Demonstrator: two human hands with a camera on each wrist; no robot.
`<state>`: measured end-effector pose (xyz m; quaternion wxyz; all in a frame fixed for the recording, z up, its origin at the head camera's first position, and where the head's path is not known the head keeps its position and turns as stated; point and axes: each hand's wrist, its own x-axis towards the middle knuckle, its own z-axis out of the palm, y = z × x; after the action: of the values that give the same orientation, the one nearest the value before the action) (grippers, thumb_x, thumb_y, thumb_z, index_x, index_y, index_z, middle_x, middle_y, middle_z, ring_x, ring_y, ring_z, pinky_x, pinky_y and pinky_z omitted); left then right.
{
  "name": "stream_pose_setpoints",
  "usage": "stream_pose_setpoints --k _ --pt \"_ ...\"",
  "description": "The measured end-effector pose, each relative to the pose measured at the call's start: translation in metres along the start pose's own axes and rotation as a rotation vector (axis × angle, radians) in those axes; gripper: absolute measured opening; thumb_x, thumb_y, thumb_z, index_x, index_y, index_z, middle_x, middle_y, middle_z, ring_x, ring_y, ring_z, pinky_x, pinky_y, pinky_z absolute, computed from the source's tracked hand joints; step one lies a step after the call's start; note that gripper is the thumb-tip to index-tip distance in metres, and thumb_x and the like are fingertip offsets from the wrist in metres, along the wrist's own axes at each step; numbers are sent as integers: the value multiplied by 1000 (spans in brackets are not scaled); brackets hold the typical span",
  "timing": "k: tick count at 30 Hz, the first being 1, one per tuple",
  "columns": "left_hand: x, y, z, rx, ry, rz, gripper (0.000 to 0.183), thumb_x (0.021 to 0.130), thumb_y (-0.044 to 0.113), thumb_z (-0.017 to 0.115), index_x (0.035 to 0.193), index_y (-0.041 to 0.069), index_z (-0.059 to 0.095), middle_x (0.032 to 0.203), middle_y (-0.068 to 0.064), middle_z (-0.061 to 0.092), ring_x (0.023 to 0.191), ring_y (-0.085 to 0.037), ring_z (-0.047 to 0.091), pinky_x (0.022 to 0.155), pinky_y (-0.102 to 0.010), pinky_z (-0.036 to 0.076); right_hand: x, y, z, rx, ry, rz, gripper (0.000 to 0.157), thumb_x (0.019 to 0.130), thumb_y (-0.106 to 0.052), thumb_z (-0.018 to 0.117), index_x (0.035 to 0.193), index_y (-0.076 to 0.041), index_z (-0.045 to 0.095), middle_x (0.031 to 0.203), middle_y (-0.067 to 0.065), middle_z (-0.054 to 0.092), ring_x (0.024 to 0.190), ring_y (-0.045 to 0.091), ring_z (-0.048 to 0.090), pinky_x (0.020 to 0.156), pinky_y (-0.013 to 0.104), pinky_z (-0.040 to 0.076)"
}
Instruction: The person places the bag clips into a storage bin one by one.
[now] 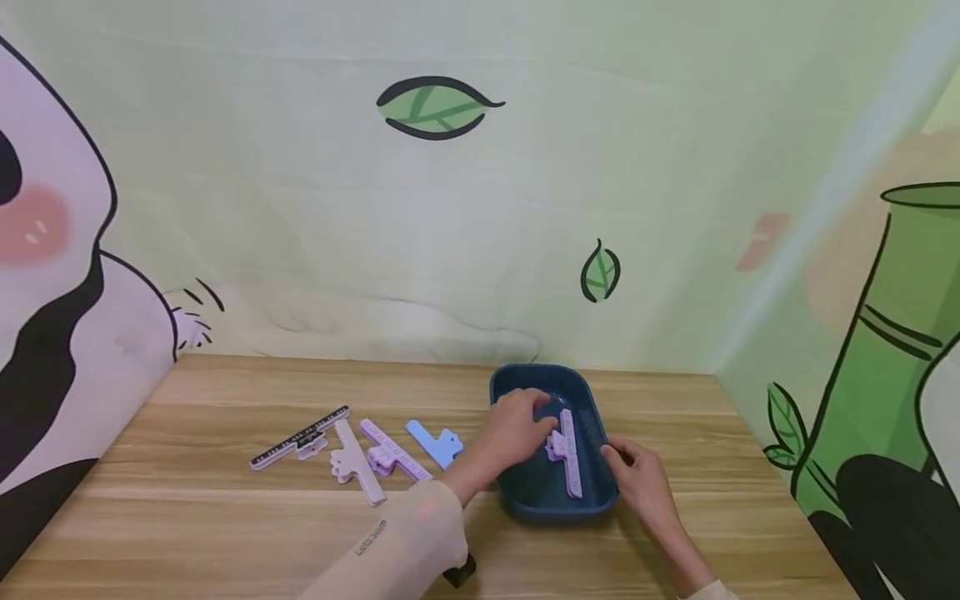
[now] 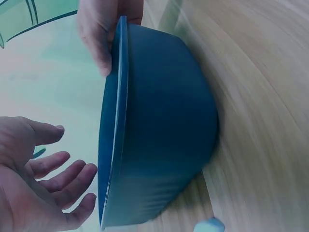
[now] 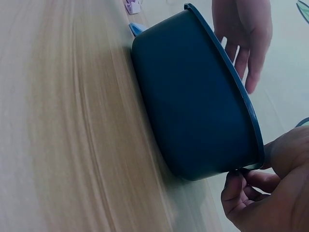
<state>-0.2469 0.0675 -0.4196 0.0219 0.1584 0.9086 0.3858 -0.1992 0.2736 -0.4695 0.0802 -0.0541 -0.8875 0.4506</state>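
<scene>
One clip in the tub, four on the worktop

A purple ruler clip (image 1: 571, 457) lies inside the dark blue tub (image 1: 525, 489), nearer its right wall. The left hand (image 1: 517, 429) hangs over the tub with its fingers loosely bent and released; the left wrist view shows nothing between them. The right hand (image 1: 641, 479) pinches the rim at the tub's right side — thumb and fingers closed on the edge.

On the worktop (image 1: 225, 533), left of the tub, are a black ruler clip (image 1: 300, 439), a pale clip (image 1: 360, 462), a second purple clip (image 1: 395, 450) and a blue clip (image 1: 438, 446), the last closest to the tub.

The step in hand looks like laying clips in the tub. To do it well, keep the right-hand pinch light but firm, so the tub neither slides nor tips. Lift the left fingers straight up past the rim before swinging aside — a sideways sweep could knock the wall. Each clip is best taken by its long bar and lowered flat, alongside the one inside, since the shaped grips would probably catch if stacked.
</scene>
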Motion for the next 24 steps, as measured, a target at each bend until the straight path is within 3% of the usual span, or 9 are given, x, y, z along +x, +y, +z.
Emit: stream_pose_setpoints --k 6,24 --pt "-9 -13 -12 -50 44 34 38 100 22 69 133 4 66 127 -14 67 112 -29 65 98 -43 55 1 2 1 -11 2 3 31 105 -11 59 123 13 67 118 26 69 101 32 63 91 46 54" --pt "-40 -45 -51 -99 101 18 41 101 21 68 137 2 63 132 -13 66 119 -34 64 97 -48 54 2 -1 1 -37 6 4 32 104 -12 60 124 12 67 118 25 70 104 32 64 89 41 53"
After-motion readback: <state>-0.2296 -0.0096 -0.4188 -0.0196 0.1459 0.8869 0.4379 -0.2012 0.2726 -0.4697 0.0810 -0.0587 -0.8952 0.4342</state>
